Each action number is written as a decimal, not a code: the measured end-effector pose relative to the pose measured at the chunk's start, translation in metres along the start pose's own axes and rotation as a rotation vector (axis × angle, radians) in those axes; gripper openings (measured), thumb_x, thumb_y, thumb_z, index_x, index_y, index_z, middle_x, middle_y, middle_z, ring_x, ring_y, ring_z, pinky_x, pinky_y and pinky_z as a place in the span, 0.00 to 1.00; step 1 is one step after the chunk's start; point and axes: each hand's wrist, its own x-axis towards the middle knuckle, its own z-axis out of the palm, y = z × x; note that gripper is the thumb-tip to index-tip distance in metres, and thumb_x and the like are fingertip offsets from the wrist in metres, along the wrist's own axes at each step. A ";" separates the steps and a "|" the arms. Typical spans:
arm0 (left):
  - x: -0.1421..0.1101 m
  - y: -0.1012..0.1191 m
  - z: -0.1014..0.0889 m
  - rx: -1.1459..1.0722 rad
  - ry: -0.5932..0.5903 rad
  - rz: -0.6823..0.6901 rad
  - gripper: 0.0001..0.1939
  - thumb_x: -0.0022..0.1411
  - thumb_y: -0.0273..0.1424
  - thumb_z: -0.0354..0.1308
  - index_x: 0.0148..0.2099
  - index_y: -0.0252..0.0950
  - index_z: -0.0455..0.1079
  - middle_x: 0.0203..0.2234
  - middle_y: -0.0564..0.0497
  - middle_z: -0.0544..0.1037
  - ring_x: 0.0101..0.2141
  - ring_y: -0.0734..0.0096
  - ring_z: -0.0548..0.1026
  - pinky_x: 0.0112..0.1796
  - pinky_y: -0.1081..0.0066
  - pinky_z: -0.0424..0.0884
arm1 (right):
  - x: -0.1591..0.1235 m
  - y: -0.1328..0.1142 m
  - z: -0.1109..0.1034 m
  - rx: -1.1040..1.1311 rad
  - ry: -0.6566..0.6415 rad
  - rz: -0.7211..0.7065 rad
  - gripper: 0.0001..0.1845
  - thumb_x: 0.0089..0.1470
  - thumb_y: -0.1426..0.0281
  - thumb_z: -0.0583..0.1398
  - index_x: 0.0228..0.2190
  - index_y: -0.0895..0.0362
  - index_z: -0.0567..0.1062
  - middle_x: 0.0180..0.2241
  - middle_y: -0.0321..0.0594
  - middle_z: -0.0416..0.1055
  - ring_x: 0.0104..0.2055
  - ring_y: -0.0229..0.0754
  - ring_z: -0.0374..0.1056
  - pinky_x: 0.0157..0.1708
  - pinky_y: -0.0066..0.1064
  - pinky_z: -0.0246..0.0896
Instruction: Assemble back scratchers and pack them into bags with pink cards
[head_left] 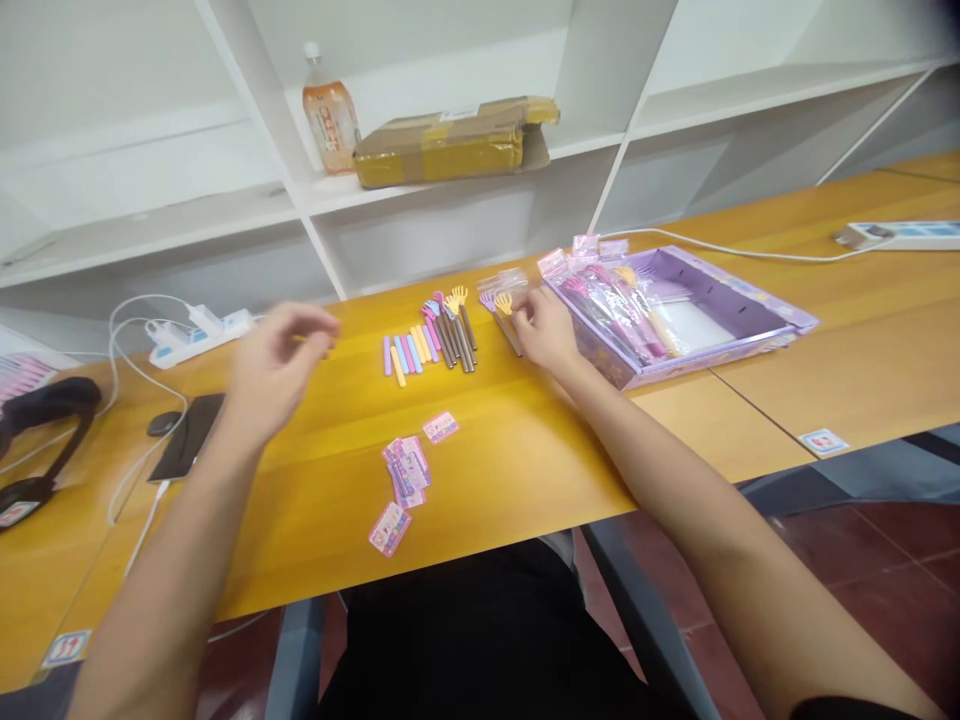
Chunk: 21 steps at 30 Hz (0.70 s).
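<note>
My right hand [546, 325] is closed, its fingertips pinched at a yellow-headed back scratcher [505, 304] beside the purple box. A purple-headed back scratcher [488, 300] lies just left of it. My left hand [276, 365] hovers over the left part of the table, fingers bent but apart from the thumb, with nothing visible in it. Between the hands are a bunch of back scratchers [452, 335] with dark rods and colored claw heads, and a row of pastel handle tubes [411, 350]. Nearer me lie several pink printed cards [409, 468].
The purple box [742, 345] at right holds bagged back scratchers [626, 310]. Clear plastic wrappers [504, 281] lie behind. At left are a power strip [199, 338], cables, a black phone [187, 437] and headphones [52, 440]. A bottle [330, 125] and cardboard box [450, 145] stand on the shelf.
</note>
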 end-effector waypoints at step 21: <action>0.004 -0.090 0.089 0.202 -0.383 -0.302 0.08 0.55 0.34 0.64 0.38 0.38 0.79 0.32 0.50 0.82 0.33 0.61 0.78 0.36 0.66 0.68 | -0.003 -0.012 0.009 -0.447 -0.459 0.283 0.16 0.61 0.61 0.63 0.39 0.62 0.82 0.39 0.57 0.81 0.42 0.54 0.78 0.44 0.38 0.67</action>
